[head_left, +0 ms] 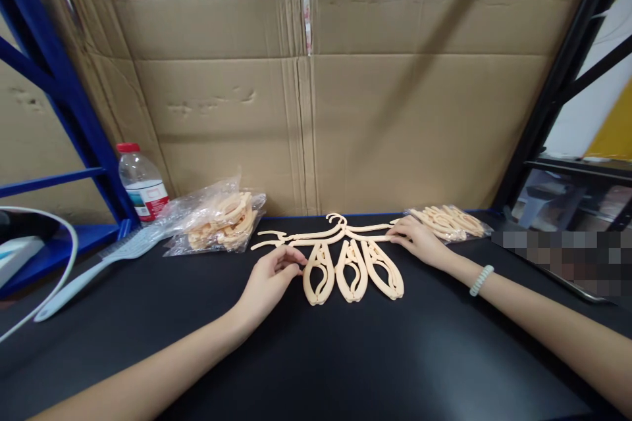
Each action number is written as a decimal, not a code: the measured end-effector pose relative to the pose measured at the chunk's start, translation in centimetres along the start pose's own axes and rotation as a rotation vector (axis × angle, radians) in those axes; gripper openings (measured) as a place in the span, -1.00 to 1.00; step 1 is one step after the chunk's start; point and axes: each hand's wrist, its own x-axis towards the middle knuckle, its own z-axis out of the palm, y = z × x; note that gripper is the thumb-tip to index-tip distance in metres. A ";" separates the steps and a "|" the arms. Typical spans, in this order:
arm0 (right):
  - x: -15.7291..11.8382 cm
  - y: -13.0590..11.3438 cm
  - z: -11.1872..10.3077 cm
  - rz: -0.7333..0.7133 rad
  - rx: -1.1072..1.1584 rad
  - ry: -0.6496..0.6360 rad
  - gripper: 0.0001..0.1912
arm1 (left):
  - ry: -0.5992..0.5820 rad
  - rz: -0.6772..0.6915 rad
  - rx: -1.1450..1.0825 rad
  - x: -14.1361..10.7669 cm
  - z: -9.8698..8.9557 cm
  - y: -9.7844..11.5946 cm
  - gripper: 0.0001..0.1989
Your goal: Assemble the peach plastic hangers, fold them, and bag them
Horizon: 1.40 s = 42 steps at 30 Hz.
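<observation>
Two unfolded cream plastic folding hangers (316, 235) lie one behind the other on the black tabletop, hooks pointing away from me. In front of them, three folded hangers of the same kind rest side by side: a left one (309, 283), a middle one (340, 281) and a right one (395, 284). My left hand (269, 279) is beside the left folded hanger, thumb and fingers slightly apart, fingertips at its edge. My right hand (417, 240) has its fingers closed on the right arm end of the nearer unfolded hanger.
Clear bags of cream hangers lie left (224, 220) and right (447, 220). Further left are a pale fly swatter (141, 243), a red-capped bottle (143, 187) and a white cable (74, 243). A cardboard wall (419, 112) closes off the back; blue posts (69, 92) stand left.
</observation>
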 end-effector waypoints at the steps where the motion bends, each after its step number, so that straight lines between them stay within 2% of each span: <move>1: 0.0 -0.1 -0.1 -0.001 0.005 -0.009 -0.79 | 0.006 0.002 0.001 0.0 0.0 0.0 -0.90; 6: 0.0 -0.8 -0.5 -0.013 0.058 0.040 -0.79 | 0.060 0.011 0.001 -0.1 -0.2 0.0 -0.89; 9: 0.0 -1.1 -0.9 0.041 0.050 0.104 -0.79 | 0.093 0.008 -0.006 -0.2 -0.3 0.2 -0.90; 14: 0.0 -2.0 -3.1 0.145 -0.024 0.240 -0.79 | 0.102 -0.068 -0.077 -0.5 -0.3 0.9 -0.85; 17: -0.1 -3.5 -4.9 0.157 -0.072 0.361 -0.79 | 0.105 -0.112 -0.169 -0.8 -0.3 1.4 -0.71; 20: -0.4 -5.1 -6.0 0.134 -0.072 0.431 -0.78 | 0.183 -0.122 -0.292 -1.0 -0.2 1.8 -0.47; 23: -1.0 -6.3 -6.0 0.071 -0.093 0.430 -0.78 | 0.226 -0.080 -0.305 -1.3 -0.1 2.2 -0.42; 26: -1.6 -7.0 -5.4 0.004 -0.092 0.391 -0.80 | 0.142 -0.045 -0.225 -1.6 0.1 2.2 -0.43; 29: -1.9 -7.6 -4.8 -0.066 -0.082 0.350 -0.82 | 0.047 -0.009 -0.187 -2.0 0.4 1.9 -0.31; 31: -2.0 -7.9 -4.6 -0.116 -0.079 0.328 -0.82 | -0.011 0.032 -0.127 -2.2 0.5 1.7 -0.35; 33: -2.0 -8.0 -4.4 -0.165 -0.095 0.296 -0.80 | -0.050 0.068 -0.042 -2.3 0.5 1.5 -0.49; 37: -2.3 -7.8 -4.6 -0.223 -0.305 0.201 -0.81 | -0.027 0.090 0.042 -2.4 0.4 1.2 -0.60; 42: -2.6 -8.1 -5.1 -0.141 -0.618 0.250 -0.82 | 0.013 0.076 0.076 -2.5 0.6 1.0 -0.57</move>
